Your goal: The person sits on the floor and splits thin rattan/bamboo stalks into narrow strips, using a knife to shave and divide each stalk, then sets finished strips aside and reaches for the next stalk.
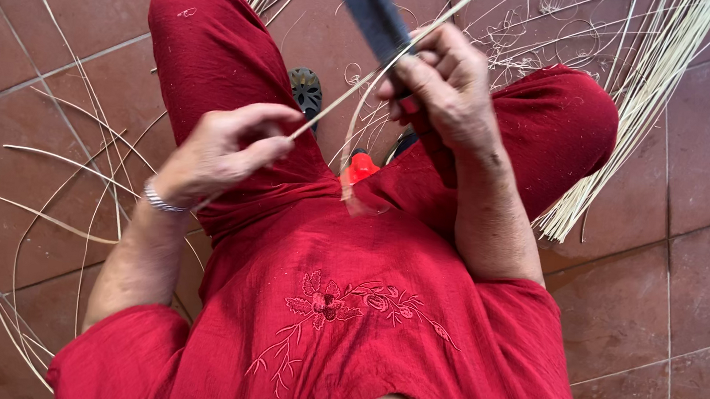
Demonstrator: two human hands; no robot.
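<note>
I sit on a tiled floor in red clothes, looking down at my lap. My right hand [446, 85] grips a large dark knife [367, 3] by its handle, blade pointing up and away. My left hand [222, 151] pinches one end of a thin pale cane strip [393, 59]. The strip runs diagonally up to the right, passing against the blade under my right thumb. A silver bracelet [160, 201] circles my left wrist.
A thick bundle of pale cane strips [637, 107] lies on the floor at my right knee. Loose thin strips and curled shavings [65, 166] are scattered at my left and ahead. A red object [360, 169] and a dark sandal [305, 89] show between my knees.
</note>
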